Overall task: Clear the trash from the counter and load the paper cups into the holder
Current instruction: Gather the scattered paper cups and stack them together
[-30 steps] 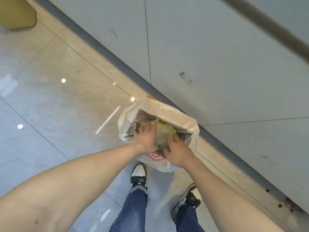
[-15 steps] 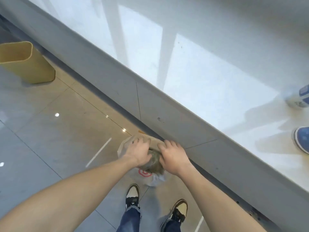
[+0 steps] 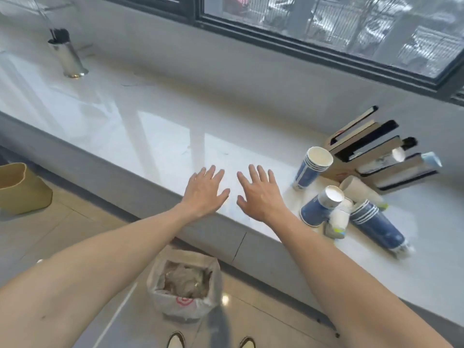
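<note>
My left hand point(image 3: 206, 190) and my right hand point(image 3: 259, 192) hover side by side over the front edge of the white counter point(image 3: 155, 126), fingers spread, both empty. On the floor below stands a white plastic trash bag point(image 3: 184, 285) stuffed with crumpled wrapping. To the right on the counter lie blue-and-white paper cups: an upright stack point(image 3: 313, 167), a tipped stack point(image 3: 320, 205), a long stack on its side point(image 3: 376, 227) and a white cup on its side point(image 3: 359, 188). The holder is a shiny metal cylinder point(image 3: 67, 57) at the counter's far left.
Several books and boxes point(image 3: 371, 149) lean against the wall behind the cups. A tan waste bin point(image 3: 21, 189) stands on the tiled floor at left. A dark-framed window point(image 3: 326, 28) runs above the counter. My shoes point(image 3: 177, 341) show at the bottom.
Both hands have left the trash in the bag and risen to the counter, opening flat. The view has swung up from the floor to the counter and cups.
</note>
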